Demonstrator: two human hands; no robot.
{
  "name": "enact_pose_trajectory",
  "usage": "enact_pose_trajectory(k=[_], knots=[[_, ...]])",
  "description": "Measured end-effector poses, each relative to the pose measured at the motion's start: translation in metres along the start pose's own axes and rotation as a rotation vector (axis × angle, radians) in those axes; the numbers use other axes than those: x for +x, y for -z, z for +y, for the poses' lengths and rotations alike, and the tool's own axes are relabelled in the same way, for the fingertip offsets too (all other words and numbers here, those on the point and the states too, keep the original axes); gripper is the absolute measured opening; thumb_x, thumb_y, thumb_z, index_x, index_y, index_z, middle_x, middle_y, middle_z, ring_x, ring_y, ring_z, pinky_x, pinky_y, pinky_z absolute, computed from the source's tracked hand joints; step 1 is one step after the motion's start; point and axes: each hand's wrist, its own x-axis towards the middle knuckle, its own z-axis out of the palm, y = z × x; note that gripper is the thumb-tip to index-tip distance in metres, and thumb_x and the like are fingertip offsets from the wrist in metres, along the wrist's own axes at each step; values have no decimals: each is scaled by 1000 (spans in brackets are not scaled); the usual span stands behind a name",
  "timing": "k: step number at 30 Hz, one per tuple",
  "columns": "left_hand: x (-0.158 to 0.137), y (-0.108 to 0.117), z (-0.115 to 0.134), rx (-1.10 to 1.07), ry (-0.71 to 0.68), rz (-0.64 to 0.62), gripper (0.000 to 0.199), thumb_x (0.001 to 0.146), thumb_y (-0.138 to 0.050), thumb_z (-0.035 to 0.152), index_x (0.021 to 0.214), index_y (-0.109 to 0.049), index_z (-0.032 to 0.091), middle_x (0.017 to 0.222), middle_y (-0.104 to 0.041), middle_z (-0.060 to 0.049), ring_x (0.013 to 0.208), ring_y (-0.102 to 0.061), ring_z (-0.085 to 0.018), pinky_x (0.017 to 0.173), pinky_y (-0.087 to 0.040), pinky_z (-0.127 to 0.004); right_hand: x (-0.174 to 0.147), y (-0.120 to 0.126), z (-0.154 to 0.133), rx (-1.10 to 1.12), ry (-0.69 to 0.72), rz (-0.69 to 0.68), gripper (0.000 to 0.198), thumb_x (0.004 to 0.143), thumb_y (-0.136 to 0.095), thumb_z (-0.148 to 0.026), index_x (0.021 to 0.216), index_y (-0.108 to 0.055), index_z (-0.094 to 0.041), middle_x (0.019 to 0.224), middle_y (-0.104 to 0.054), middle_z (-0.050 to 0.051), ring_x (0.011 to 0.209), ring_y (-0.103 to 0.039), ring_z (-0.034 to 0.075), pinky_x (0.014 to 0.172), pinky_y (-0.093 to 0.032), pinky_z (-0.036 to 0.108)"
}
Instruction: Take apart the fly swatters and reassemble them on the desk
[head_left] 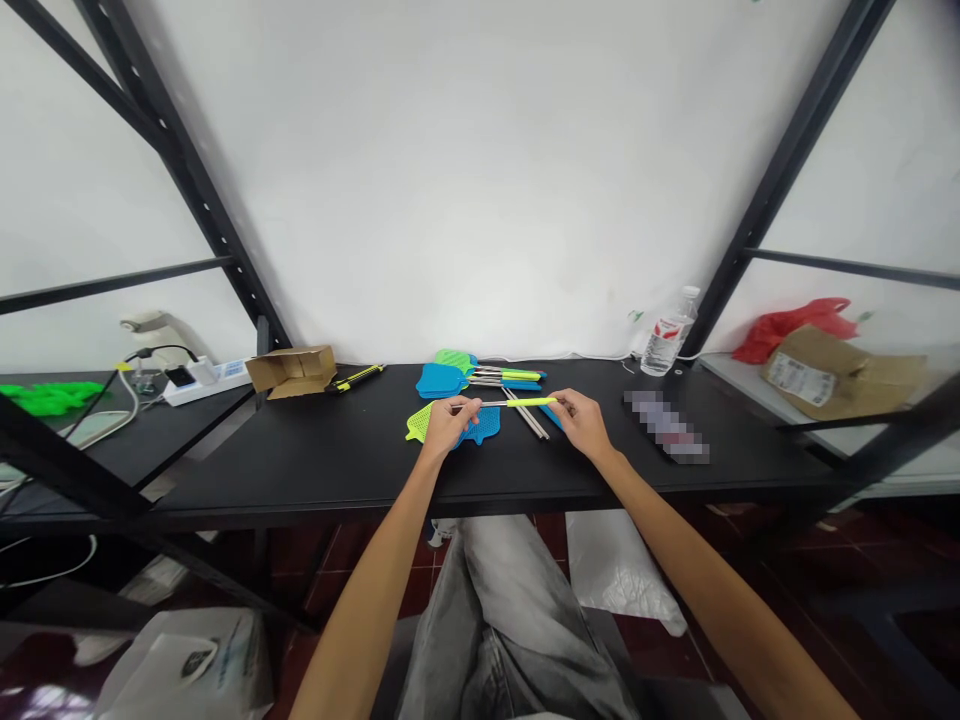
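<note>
My left hand [448,425] pinches the thin metal end of a fly swatter handle [532,402], which has a yellow grip. At the other end, the fingers of my right hand [583,425] close on the yellow grip. The handle lies level between both hands, above the table. Under and beside my left hand are a lime swatter head [418,424] and a blue swatter head [486,424]. Several bare metal rods [531,420] rest beneath the handle. Behind them lie stacked blue heads [441,380], a green head [453,357] and several handles [510,377] with coloured grips.
On the black table [300,465] are an open cardboard box [294,372], a black-and-yellow item [360,378], a water bottle [666,338] and a pixelated object [666,425]. A power strip [210,380] stands left. Black frame posts [780,170] rise at both sides.
</note>
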Motion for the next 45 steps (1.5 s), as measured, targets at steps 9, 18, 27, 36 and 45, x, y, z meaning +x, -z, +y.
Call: enact_pose_trajectory(k=[9,18,27,36,45], knots=[[1,1,-6,72,-35,-58,39,80,-68,54,69,-73,16,59,-65,-5,48,-47,-10,45,-36,-24,-2,2,-3,-57,32,-44,44,99,-42,-43,67,-63,-21,62,-60,1,58,-54,16,62,-38,28],[0,1,-5,96,-57,-54,42,82,-65,55,67,-72,17,61,-67,-5,51,-51,-12,49,-41,-24,-3,2,-5,-46,13,-92,51,101,-35,-46,64,-60,-21,57,-55,0,56,-53,15,60,-37,27],[0,-1,-3,86,-28,-23,48,83,-63,57,60,-70,15,59,-65,-6,51,-50,-11,51,-39,-24,-2,-4,-4,-39,39,-48,32,95,-50,-47,108,-64,-22,73,-62,1,62,-54,17,61,-41,28],[0,2,0,42,21,-57,42,79,-69,53,60,-69,15,56,-64,-4,51,-50,-11,50,-37,-22,-4,3,-2,-67,149,-100,33,97,-51,-48,87,-67,-21,72,-58,2,63,-50,16,62,-35,29],[0,3,-2,76,-29,-93,41,83,-67,50,61,-71,16,58,-65,-4,53,-51,-11,54,-40,-23,-5,4,-3,-132,116,-174,48,100,-39,-48,64,-54,-21,61,-53,1,58,-48,15,61,-31,28]])
